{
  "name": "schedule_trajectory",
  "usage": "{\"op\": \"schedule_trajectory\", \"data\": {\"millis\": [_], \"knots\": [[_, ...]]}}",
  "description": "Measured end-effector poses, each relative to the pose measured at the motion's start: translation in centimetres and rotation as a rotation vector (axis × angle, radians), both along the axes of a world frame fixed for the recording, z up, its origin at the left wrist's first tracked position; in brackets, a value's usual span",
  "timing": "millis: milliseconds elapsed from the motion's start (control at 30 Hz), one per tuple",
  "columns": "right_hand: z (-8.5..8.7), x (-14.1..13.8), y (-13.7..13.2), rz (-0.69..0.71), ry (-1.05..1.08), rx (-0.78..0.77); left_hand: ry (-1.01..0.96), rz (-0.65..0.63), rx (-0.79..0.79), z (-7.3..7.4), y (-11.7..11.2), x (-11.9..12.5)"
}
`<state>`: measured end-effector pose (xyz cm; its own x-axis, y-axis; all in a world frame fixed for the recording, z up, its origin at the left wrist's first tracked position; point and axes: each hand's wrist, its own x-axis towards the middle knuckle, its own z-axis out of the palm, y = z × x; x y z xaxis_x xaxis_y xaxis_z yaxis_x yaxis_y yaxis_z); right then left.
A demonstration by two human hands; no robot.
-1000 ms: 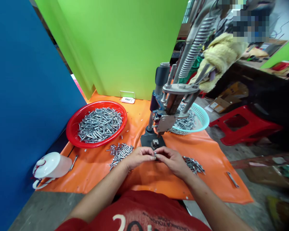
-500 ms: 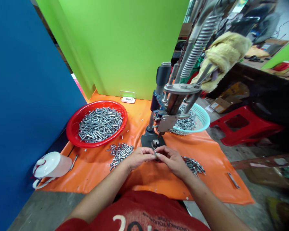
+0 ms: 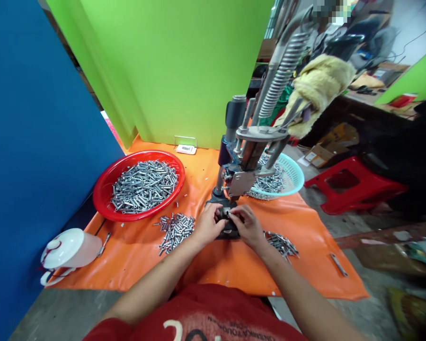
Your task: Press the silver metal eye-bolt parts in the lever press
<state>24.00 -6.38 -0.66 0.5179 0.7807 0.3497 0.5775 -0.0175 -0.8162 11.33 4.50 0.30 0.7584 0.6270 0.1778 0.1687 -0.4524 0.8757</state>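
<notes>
My right hand [image 3: 247,226] pinches a tiny metal part, mostly hidden by the fingertips, at the small steel block [image 3: 226,210] on the press base. Curved around the left side of that block, my left hand [image 3: 209,223] has its thumb and forefinger apart, with no piece visible between them. Over the hands stands the hand press [image 3: 244,182], its tool above the block. A loose pile of short metal tubes [image 3: 177,231] lies left of my left hand. Right of my right hand is a smaller pile of metal pieces [image 3: 282,245].
A red basin [image 3: 98,201] of metal tubes stands at the back left, and a light blue basket [image 3: 295,176] with more parts behind the press. A lidded white cup [image 3: 69,248] is at the left edge. A wrench [image 3: 339,265] lies right on the orange cover [image 3: 305,279].
Both hands have moved forward, from in front of the press base up to its steel block. They have parted: the left now rests around the block, the right pinches at it.
</notes>
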Motion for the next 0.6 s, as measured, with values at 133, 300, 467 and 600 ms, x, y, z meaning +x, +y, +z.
{"op": "schedule_trajectory", "data": {"millis": [133,300,467,600], "knots": [[-0.1,0.0,0.5,0.035,-0.032,0.035,0.04,-0.032,0.107,0.0,0.1,0.6],[-0.5,-0.1,0.5,0.041,-0.059,0.044,0.047,-0.035,0.153,-0.1,0.0,0.9],[-0.5,0.4,0.5,0.051,-0.09,-0.009,0.044,-0.041,0.176,0.0,0.2,0.9],[0.8,3.1,-0.9,0.01,-0.114,-0.137,0.083,-0.022,0.197,0.3,0.3,1.2]]}}
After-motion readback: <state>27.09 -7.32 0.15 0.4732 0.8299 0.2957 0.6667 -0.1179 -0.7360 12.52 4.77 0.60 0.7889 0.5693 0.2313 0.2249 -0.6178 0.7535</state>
